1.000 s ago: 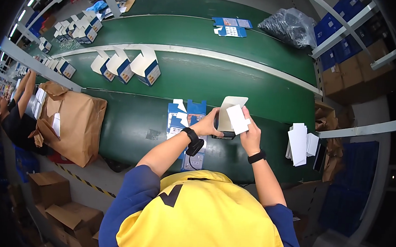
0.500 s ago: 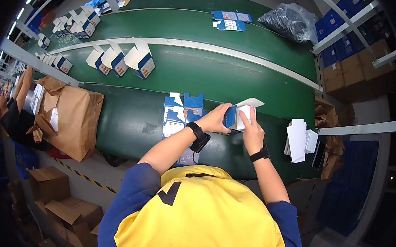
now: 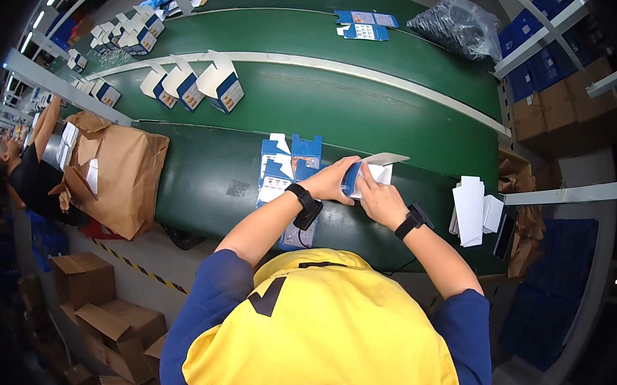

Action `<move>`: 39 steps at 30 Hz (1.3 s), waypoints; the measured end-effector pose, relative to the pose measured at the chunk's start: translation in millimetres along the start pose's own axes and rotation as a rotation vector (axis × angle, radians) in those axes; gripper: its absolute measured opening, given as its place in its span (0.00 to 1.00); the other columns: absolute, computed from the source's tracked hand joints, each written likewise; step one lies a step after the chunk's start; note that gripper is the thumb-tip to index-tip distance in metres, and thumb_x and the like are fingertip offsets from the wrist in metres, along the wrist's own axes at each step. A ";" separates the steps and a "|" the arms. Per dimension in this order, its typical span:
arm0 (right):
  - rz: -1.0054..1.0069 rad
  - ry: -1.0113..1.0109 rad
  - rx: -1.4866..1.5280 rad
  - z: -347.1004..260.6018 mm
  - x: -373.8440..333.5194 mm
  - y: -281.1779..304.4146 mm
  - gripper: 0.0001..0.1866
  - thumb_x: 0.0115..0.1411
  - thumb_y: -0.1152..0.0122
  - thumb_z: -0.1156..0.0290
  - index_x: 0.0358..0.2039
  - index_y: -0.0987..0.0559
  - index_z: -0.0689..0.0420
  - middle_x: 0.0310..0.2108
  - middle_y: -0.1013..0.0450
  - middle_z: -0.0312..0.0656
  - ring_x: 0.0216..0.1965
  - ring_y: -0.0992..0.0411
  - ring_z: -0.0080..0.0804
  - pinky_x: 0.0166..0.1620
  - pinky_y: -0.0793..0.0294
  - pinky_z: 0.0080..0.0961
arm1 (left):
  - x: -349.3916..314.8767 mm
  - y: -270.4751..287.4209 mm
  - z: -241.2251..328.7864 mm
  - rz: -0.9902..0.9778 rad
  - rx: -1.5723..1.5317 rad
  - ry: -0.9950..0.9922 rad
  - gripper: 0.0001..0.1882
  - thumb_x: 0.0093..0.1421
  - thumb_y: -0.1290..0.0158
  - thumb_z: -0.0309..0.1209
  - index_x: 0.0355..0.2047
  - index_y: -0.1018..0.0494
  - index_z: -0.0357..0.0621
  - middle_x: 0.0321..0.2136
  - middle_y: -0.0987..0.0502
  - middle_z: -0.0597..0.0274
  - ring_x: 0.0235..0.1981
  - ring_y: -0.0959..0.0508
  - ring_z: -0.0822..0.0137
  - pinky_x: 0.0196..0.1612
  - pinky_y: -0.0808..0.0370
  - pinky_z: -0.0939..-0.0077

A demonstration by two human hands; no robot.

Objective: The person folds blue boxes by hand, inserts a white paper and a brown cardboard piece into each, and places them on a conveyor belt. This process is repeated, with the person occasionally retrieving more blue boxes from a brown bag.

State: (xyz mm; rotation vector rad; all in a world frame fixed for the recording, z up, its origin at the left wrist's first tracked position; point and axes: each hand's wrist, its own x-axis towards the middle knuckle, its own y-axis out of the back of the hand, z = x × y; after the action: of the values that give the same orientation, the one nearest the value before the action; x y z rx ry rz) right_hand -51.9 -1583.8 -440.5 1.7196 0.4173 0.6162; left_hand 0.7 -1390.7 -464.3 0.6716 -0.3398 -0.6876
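Observation:
Just right of the middle, a small blue-and-white carton [image 3: 350, 180] is tilted with its white lid flap [image 3: 387, 158] standing open. My left hand [image 3: 332, 180] is wrapped around the carton's left side. At its open end, the fingers of my right hand [image 3: 384, 204] press in against the carton and a white piece [image 3: 381, 173]; how deep the fingertips reach is hidden. Flat blue carton blanks [image 3: 278, 180] lie left of my left hand. To the right of my right hand rests a stack of white folded card pieces [image 3: 470, 211].
Several lidded cartons [image 3: 220, 86] stand open on the green belt [image 3: 315, 100], behind a white rail. A large brown paper bag [image 3: 130, 180] sits at the left, beside a co-worker's arm [image 3: 45, 127]. A grey plastic bag [image 3: 457, 28] lies at the far right.
My right hand has turned and shifted left, its fingers now lower at the carton's opening. The carton has moved slightly left with my left hand. The whole view has shifted a little.

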 end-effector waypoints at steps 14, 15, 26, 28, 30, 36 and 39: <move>0.189 -0.191 0.181 -38.3 2.5 -10.6 0.34 0.44 0.42 0.75 0.53 0.41 0.61 0.53 0.42 0.61 0.45 0.33 0.59 0.38 0.24 0.40 | -21.7 -11.7 -3.3 0.088 -0.134 0.236 0.53 0.33 0.33 0.32 0.58 0.51 0.37 0.53 0.39 0.43 0.54 0.35 0.49 0.55 0.36 0.68; 0.152 -0.263 0.250 -39.4 4.4 -10.2 0.35 0.43 0.42 0.75 0.53 0.42 0.61 0.53 0.42 0.62 0.44 0.33 0.61 0.39 0.25 0.40 | -21.5 -12.8 -3.3 0.104 -0.175 0.267 0.52 0.33 0.33 0.31 0.57 0.51 0.37 0.52 0.39 0.43 0.53 0.35 0.48 0.55 0.35 0.68; -0.086 -0.488 0.703 -6.7 3.4 -8.6 0.43 0.39 0.40 0.76 0.57 0.49 0.62 0.50 0.38 0.62 0.40 0.30 0.59 0.42 0.27 0.42 | -21.3 -23.1 3.5 0.107 -0.017 0.153 0.50 0.34 0.35 0.32 0.56 0.50 0.40 0.51 0.38 0.46 0.51 0.34 0.45 0.51 0.32 0.63; -0.170 -0.474 0.779 -6.2 3.6 -10.3 0.44 0.40 0.41 0.75 0.58 0.50 0.63 0.48 0.36 0.61 0.40 0.30 0.58 0.42 0.27 0.42 | -20.3 -24.1 4.0 0.080 -0.020 0.155 0.50 0.34 0.35 0.32 0.56 0.50 0.40 0.52 0.38 0.46 0.51 0.34 0.45 0.51 0.32 0.62; -0.183 -0.616 0.596 -21.9 4.7 -4.0 0.42 0.42 0.42 0.74 0.58 0.49 0.65 0.47 0.35 0.61 0.40 0.29 0.57 0.41 0.27 0.41 | -19.7 -29.1 4.9 0.105 -0.011 0.167 0.50 0.34 0.35 0.32 0.57 0.50 0.40 0.52 0.39 0.47 0.51 0.34 0.45 0.50 0.31 0.62; -0.178 -0.722 0.246 -42.4 3.5 10.8 0.36 0.46 0.45 0.73 0.57 0.43 0.65 0.49 0.35 0.60 0.44 0.30 0.52 0.40 0.25 0.34 | -17.5 -37.4 1.5 0.124 -0.017 0.207 0.50 0.33 0.35 0.32 0.57 0.50 0.41 0.53 0.39 0.48 0.50 0.33 0.46 0.49 0.31 0.61; 0.136 -0.305 0.002 -39.4 -9.1 -3.2 0.29 0.47 0.46 0.75 0.52 0.35 0.66 0.50 0.36 0.60 0.46 0.31 0.51 0.38 0.24 0.31 | -15.9 -35.9 -0.9 0.167 -0.017 0.159 0.50 0.34 0.36 0.31 0.57 0.50 0.41 0.53 0.39 0.47 0.49 0.33 0.44 0.49 0.30 0.60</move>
State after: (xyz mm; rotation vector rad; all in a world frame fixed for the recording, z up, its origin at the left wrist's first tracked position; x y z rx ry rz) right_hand -82.8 -1557.5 -439.1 1.8189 0.0869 0.4390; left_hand -27.3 -1400.2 -490.1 0.6693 -0.2397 -0.4739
